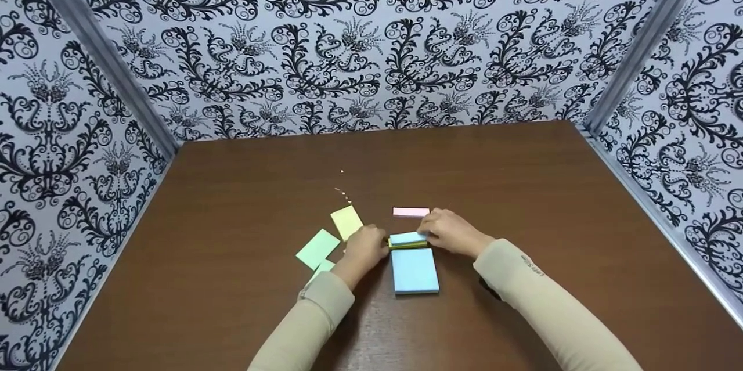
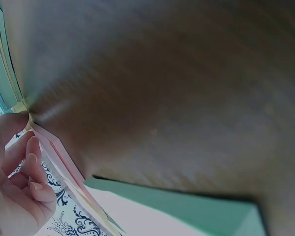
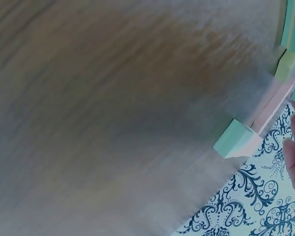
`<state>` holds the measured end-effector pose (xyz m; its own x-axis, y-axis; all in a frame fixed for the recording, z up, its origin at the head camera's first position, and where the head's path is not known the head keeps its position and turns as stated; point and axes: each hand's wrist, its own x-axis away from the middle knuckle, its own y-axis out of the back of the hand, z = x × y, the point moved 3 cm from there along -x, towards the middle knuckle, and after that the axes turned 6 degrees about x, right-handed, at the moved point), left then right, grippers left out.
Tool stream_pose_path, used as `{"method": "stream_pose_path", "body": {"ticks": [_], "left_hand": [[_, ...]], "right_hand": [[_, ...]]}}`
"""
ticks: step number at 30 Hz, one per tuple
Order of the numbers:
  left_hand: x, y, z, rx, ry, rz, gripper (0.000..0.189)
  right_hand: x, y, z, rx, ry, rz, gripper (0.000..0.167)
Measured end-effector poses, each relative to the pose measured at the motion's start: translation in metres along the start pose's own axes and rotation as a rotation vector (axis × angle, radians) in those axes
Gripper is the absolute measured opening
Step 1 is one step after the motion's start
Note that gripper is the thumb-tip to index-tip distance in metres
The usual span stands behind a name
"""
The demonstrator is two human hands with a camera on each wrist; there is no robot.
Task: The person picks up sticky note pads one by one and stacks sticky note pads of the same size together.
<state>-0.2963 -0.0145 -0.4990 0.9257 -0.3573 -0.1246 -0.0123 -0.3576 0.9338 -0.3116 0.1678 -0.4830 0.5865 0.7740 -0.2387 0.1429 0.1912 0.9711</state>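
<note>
In the head view a narrow light-blue sticky-note pad (image 1: 408,238) lies over a narrow yellow sticky-note pad (image 1: 400,246). My left hand (image 1: 365,249) pinches the left end of the yellow pad between thumb and fingers, as the left wrist view also shows. From the other side, my right hand (image 1: 455,233) grips the right end of the narrow blue pad, its fingertips bent over it. Just in front of both lies a larger square blue sticky-note pad (image 1: 415,271). A narrow pink sticky-note pad (image 1: 410,212) sits behind, close to the right fingers.
Left of my left hand are a pale-yellow square note (image 1: 346,221) and a green square note (image 1: 318,249), with another green note (image 1: 323,268) partly under the sleeve. Small pale scraps (image 1: 343,193) dot the brown table (image 1: 244,197). Patterned walls (image 1: 371,69) enclose it.
</note>
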Motion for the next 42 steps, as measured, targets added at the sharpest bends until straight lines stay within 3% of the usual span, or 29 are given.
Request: {"method": "stream_pose_path", "body": {"ticks": [13, 23, 42], "left_hand": [[0.000, -0.002, 0.000, -0.026, -0.003, -0.026, 0.010], [-0.001, -0.002, -0.001, -0.042, 0.015, -0.001, 0.013], [0.000, 0.000, -0.001, -0.010, 0.021, 0.002, 0.011]], "right_hand": [[0.000, -0.008, 0.003, 0.022, 0.024, -0.033, 0.011], [-0.001, -0.009, 0.003, 0.006, -0.018, 0.011, 0.012], [-0.001, -0.009, 0.005, -0.001, 0.015, -0.015, 0.015]]}}
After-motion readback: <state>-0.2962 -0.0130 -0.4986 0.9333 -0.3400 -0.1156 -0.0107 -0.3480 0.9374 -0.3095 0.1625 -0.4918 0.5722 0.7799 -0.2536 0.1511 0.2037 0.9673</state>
